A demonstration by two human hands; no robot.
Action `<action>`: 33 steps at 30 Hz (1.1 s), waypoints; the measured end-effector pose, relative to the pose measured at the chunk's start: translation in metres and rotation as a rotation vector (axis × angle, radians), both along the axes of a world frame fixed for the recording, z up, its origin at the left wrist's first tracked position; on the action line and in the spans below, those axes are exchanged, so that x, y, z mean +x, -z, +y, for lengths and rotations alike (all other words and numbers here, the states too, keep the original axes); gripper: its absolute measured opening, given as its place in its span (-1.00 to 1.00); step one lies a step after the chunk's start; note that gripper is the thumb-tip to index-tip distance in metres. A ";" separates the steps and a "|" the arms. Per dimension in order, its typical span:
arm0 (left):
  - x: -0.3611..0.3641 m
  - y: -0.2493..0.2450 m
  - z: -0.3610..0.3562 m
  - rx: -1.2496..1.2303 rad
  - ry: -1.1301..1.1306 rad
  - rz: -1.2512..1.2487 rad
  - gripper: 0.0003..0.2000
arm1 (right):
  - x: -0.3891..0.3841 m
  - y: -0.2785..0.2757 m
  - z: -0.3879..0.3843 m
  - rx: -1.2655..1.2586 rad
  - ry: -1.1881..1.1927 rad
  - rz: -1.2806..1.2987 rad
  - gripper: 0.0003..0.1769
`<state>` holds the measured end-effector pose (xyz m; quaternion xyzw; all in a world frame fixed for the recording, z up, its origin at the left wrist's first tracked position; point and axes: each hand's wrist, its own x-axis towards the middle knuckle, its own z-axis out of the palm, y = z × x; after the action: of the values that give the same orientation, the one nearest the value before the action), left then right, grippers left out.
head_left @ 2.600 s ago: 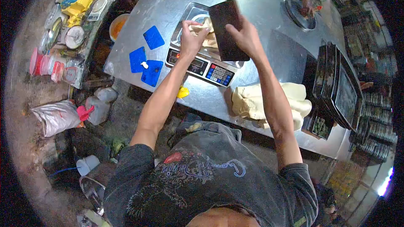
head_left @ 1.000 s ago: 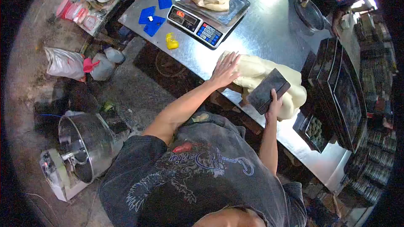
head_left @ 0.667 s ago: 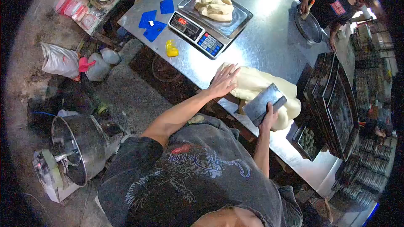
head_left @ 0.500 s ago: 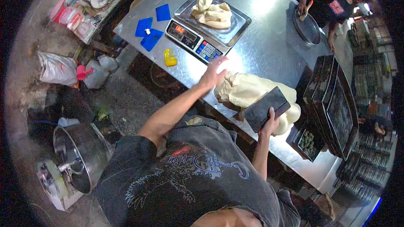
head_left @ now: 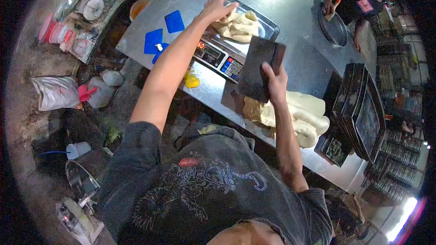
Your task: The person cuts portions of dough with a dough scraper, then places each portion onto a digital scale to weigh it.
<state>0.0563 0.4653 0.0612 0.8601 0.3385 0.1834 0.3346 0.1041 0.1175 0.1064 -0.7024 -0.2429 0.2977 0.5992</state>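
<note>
gripping scraper (head_left: 254, 69) just above dough mass (head_left: 303, 114), right hand (head_left: 275, 81); left hand (head_left: 217, 9) open over scale tray (head_left: 269, 26)

Steel tabletop (head_left: 295, 13): scale (head_left: 213, 55) centre; dough mass (head_left: 304, 113) near right; blue squares (head_left: 174, 21), possibly scrapers, left; round pan (head_left: 334, 29) far right.

A shiny steel table (head_left: 290, 22) stands on a grimy floor (head_left: 119, 111), dark trays (head_left: 359, 104) stacked at its end.
</note>
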 end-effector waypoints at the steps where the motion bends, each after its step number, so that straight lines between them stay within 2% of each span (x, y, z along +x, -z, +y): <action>1: 0.005 -0.002 0.005 -0.040 0.067 0.165 -0.37 | 0.001 -0.008 0.017 0.012 -0.043 0.048 -0.50; 2: 0.009 0.000 0.012 -0.023 0.126 0.186 -0.40 | 0.009 -0.008 0.032 -0.057 -0.049 0.002 -0.51; 4: 0.017 -0.001 0.022 0.020 0.250 0.223 -0.46 | 0.014 -0.022 0.061 -0.003 -0.013 0.035 -0.54; 7: 0.015 -0.008 0.020 0.079 0.425 0.140 -0.52 | 0.038 -0.029 0.095 0.063 0.050 0.068 -0.59; 8: 0.009 -0.014 0.014 0.168 0.462 0.079 -0.60 | 0.050 -0.025 0.104 0.063 0.091 0.107 -0.57; 11: -0.003 -0.019 0.007 0.104 0.526 -0.028 -0.67 | 0.076 -0.019 0.131 0.069 0.166 0.045 -0.62; 14: -0.011 -0.022 0.008 0.081 0.504 -0.203 -0.69 | 0.098 -0.002 0.150 -0.023 0.179 0.039 -0.61; 17: -0.010 -0.023 0.007 0.095 0.498 -0.256 -0.67 | 0.105 0.018 0.165 0.077 0.234 0.161 -0.59; 20: -0.003 -0.025 -0.004 -0.084 0.411 -0.299 -0.61 | 0.105 0.013 0.166 0.122 0.276 0.346 -0.62; 22: 0.001 -0.024 -0.015 -0.085 0.332 -0.341 -0.57 | 0.113 0.019 0.162 0.163 0.317 0.391 -0.66; 25: 0.011 -0.001 -0.009 0.011 0.303 -0.380 -0.56 | 0.110 0.000 0.144 0.156 0.314 0.189 -0.67; 27: 0.016 0.026 0.007 0.048 0.322 -0.380 -0.59 | 0.112 -0.009 0.139 0.040 0.235 -0.007 -0.63; 29: -0.009 -0.010 -0.004 -0.131 0.216 -0.150 -0.61 | 0.096 -0.031 0.137 -0.110 0.129 -0.226 -0.59; 31: -0.018 -0.006 -0.002 -0.076 0.193 -0.244 -0.58 | 0.081 -0.040 0.148 -0.143 0.085 -0.384 -0.51; 33: -0.027 -0.012 -0.016 -0.192 0.082 -0.199 -0.59 | 0.072 -0.027 0.168 -0.169 0.095 -0.571 -0.43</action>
<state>0.0296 0.4498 0.0732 0.8148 0.2843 0.2210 0.4544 0.1757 0.2854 0.1334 -0.8157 -0.3429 0.0788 0.4591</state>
